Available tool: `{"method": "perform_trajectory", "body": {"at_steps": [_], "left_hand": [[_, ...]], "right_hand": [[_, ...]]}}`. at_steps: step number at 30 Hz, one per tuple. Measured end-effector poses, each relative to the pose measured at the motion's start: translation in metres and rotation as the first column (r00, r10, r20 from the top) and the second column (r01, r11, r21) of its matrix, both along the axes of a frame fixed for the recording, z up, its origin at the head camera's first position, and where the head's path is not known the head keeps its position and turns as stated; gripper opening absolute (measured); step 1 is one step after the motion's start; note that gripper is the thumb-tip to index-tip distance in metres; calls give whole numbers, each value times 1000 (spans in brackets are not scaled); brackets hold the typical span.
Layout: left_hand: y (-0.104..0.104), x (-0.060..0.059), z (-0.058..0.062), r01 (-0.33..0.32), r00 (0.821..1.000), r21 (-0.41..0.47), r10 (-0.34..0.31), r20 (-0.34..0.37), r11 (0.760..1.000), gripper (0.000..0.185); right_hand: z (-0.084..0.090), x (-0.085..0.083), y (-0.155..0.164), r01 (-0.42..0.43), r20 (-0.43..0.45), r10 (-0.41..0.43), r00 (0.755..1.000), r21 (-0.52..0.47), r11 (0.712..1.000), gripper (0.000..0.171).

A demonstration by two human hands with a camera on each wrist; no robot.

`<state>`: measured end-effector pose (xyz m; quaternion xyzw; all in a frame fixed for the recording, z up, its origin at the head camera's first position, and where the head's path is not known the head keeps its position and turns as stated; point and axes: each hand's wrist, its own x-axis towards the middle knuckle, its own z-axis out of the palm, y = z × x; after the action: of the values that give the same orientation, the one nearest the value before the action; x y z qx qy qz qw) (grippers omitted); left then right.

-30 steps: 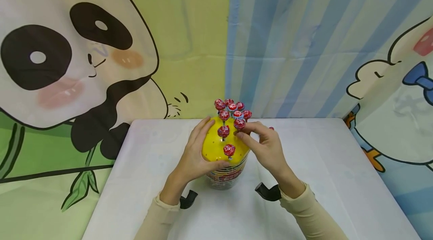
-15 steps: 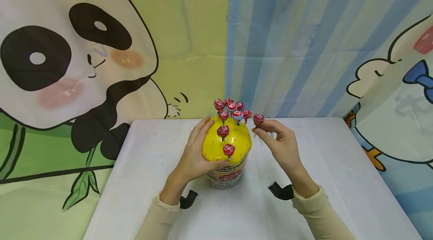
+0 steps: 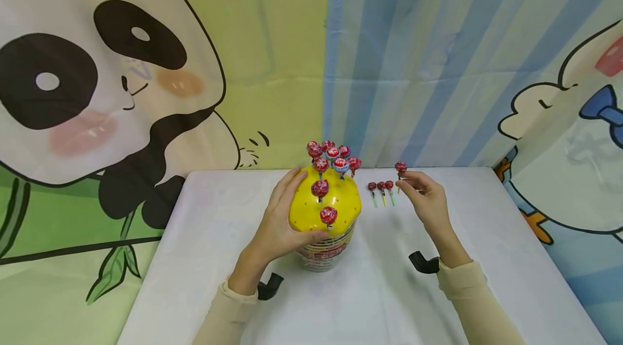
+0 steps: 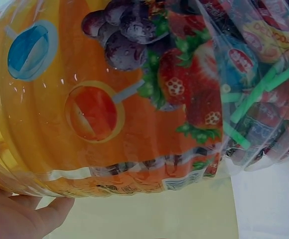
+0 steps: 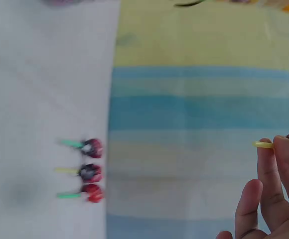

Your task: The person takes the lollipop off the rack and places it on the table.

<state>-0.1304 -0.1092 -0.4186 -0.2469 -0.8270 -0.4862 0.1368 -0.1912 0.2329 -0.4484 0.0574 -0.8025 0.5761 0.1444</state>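
A clear candy jar (image 3: 321, 258) with a domed yellow lid (image 3: 345, 201) stands on the table. Several red-wrapped lollipops (image 3: 320, 188) poke up from holes in the lid. My left hand (image 3: 277, 226) grips the lid's left side, thumb across the front and fingers toward the back. In the left wrist view, fruit pictures cover the jar's label (image 4: 92, 112), and more lollipops show through its clear lower part. To the right, my right hand (image 3: 427, 201) pinches a lollipop (image 3: 401, 167) by its yellow stick (image 5: 263, 144), head upward, above the table.
Three lollipops (image 3: 382, 186) lie side by side on the white table (image 3: 224, 210), between the jar and my right hand. Behind the table's far edge hangs a cloth backdrop (image 3: 413, 64) with a panda and stripes. A black curved piece sits at each wrist.
My right hand has drawn away from the lid to the right, carrying a lollipop. The three lollipops lying on the table have come into full sight. My left hand stays on the lid.
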Motion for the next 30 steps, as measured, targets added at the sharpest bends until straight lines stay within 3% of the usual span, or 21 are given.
{"method": "perform_trajectory", "body": {"at_steps": [7,13,20,30], "left_hand": [[-1,-1,-2,4,1000,4,-4,-2,1000,107],[0,-1,0,12,1000,9,-12,-3,1000,107],[-1,1,0,3,1000,-1,-3,-5,1000,108],[0,0,2,0,1000,-7,0,-5,1000,108]], "right_hand": [[-46,-30,27,58,132,-70,989,92,994,32],[-76,-48,43,106,305,-145,941,139,985,37],[-91,-60,46,115,375,-165,912,151,982,33],[-101,-72,47,73,426,-185,885,266,961,35]]}}
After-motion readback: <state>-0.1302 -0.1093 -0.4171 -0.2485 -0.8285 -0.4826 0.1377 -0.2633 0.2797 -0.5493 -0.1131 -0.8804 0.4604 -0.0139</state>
